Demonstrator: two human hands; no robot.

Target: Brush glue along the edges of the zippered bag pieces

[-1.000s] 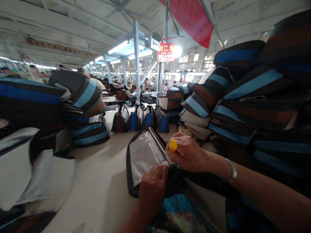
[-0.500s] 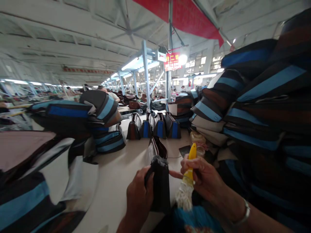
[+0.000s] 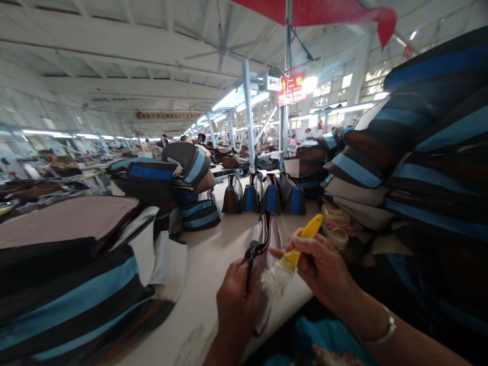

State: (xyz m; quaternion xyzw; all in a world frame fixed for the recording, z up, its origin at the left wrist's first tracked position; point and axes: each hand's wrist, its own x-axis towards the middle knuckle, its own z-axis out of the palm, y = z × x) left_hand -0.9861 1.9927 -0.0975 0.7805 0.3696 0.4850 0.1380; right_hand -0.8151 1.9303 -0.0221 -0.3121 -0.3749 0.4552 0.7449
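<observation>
Along the left edge of the pale bench point(image 3: 206, 284) lie stacked black, blue-striped fabric bag panels point(image 3: 76, 284). At the near edge, the left hand point(image 3: 236, 305) is clamped on a dark, brown-trimmed bag piece point(image 3: 265, 244), held upright. The right hand point(image 3: 324, 269) grips a yellow-handled white-bristled brush point(image 3: 290, 262), bristles touching the piece. Brushing looks under way; four dark standing pouches point(image 3: 263, 195) wait farther back.

Four upright bags point(image 3: 264, 194), striped stacks point(image 3: 412, 152)
</observation>
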